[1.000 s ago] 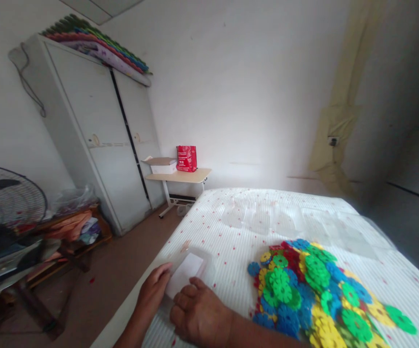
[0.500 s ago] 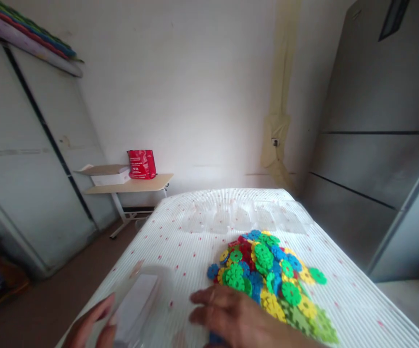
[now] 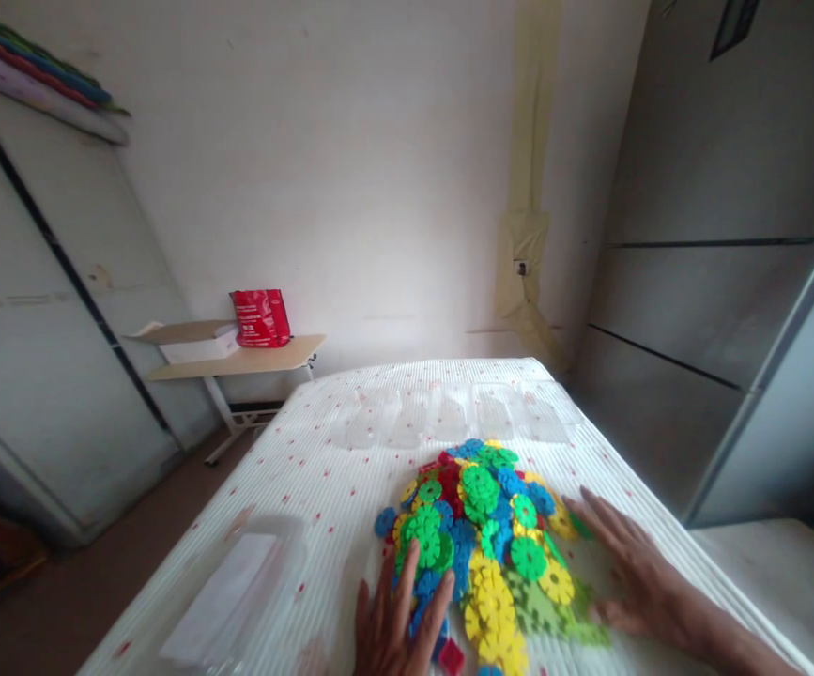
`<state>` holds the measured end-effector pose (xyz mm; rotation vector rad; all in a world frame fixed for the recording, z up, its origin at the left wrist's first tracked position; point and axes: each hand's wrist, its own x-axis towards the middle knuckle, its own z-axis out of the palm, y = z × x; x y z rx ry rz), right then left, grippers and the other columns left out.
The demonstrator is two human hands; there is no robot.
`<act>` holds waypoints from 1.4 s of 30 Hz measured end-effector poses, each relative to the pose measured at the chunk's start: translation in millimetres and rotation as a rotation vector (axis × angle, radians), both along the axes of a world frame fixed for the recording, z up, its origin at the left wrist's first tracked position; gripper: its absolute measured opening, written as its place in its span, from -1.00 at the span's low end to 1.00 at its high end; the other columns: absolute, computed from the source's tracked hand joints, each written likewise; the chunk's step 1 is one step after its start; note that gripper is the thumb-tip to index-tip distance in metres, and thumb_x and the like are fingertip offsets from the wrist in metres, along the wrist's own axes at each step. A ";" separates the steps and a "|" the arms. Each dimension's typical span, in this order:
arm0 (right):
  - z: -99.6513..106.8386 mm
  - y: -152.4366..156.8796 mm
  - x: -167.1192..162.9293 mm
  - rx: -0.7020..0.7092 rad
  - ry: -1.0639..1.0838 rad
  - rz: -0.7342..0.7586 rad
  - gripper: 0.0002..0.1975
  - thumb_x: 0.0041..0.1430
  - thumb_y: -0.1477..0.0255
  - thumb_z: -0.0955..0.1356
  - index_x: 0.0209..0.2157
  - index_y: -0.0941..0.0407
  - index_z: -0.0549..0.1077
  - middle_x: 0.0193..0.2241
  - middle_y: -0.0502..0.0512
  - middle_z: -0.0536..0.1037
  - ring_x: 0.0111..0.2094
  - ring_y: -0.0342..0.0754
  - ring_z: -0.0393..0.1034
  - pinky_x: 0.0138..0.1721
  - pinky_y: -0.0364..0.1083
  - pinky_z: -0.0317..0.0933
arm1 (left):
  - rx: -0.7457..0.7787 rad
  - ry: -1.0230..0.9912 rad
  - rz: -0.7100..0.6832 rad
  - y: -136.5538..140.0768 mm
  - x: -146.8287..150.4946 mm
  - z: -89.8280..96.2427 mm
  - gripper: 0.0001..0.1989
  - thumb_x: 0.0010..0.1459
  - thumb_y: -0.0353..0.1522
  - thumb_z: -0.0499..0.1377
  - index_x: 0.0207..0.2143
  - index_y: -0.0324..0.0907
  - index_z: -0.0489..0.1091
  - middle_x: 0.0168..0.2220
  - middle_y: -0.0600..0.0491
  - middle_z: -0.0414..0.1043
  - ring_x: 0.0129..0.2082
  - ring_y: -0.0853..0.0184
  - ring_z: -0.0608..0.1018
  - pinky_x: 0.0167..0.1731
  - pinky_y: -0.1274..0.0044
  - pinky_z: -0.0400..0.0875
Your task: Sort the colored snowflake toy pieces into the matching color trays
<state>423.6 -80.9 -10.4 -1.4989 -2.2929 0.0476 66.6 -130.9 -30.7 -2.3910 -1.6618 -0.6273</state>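
Note:
A heap of notched plastic building discs [image 3: 481, 493] in green, blue, yellow and red lies on the cloth-covered table. My left hand [image 3: 401, 620] rests at the heap's near left side, fingers spread over blue and green discs. On the opposite side my right hand [image 3: 636, 563] is open, its fingertips by a green disc at the heap's right edge. Light green pieces [image 3: 544, 601] lie close to its thumb. A red piece [image 3: 452, 656] sits beside my left hand at the bottom.
Several clear plastic containers [image 3: 449, 413] stand in a row behind the heap. Nearer on the left is another clear container with a white sheet [image 3: 227, 596]. A side table [image 3: 272, 355] bears a red bag [image 3: 261, 317]. A grey fridge [image 3: 688, 282] stands on the right.
My left hand has moved right, from beside the white sheet to the heap's near left side. My right hand has crossed from there to the heap's right edge. The view has shifted slightly.

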 end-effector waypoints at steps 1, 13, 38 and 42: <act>-5.3 0.7 -2.3 -0.007 -0.017 0.001 0.03 -0.23 -0.08 0.36 0.25 -0.01 -0.05 0.27 0.25 -0.11 0.20 0.41 -0.12 0.06 0.35 -0.02 | -0.008 0.004 0.014 1.9 4.5 1.2 -0.17 -0.12 -0.25 0.30 0.19 0.15 0.01 0.26 -0.12 -0.02 0.22 -0.09 0.06 0.08 0.03 -0.04; 12.8 20.4 -60.8 -0.067 0.047 0.156 0.01 -0.15 -0.06 0.34 0.26 0.01 -0.13 0.28 0.21 -0.13 0.23 0.34 -0.20 0.10 0.30 -0.07 | -0.262 -0.147 0.031 30.1 15.9 30.7 0.10 -0.41 -0.02 0.30 0.23 0.02 -0.06 0.32 -0.09 -0.34 0.24 -0.20 -0.10 0.06 0.00 -0.06; 27.2 35.2 -131.9 0.103 0.435 0.022 -0.60 0.02 0.34 0.33 -0.05 0.06 0.36 0.07 0.18 0.31 0.07 0.15 0.18 0.06 0.20 0.11 | -0.087 -0.343 -0.215 49.0 11.4 40.1 -0.23 -0.19 -0.49 0.16 0.15 -0.01 0.13 0.23 -0.01 -0.04 0.17 0.07 0.17 0.11 0.22 0.16; 31.7 39.2 -137.2 0.137 0.473 0.037 -0.71 0.02 0.37 0.33 -0.16 0.07 0.40 -0.01 0.17 0.39 0.01 0.12 0.25 0.01 0.16 0.17 | -0.094 -0.402 -0.219 50.0 6.5 41.6 -0.23 -0.21 -0.55 0.12 0.14 -0.01 0.13 0.23 0.01 -0.02 0.18 0.11 0.15 0.14 0.24 0.14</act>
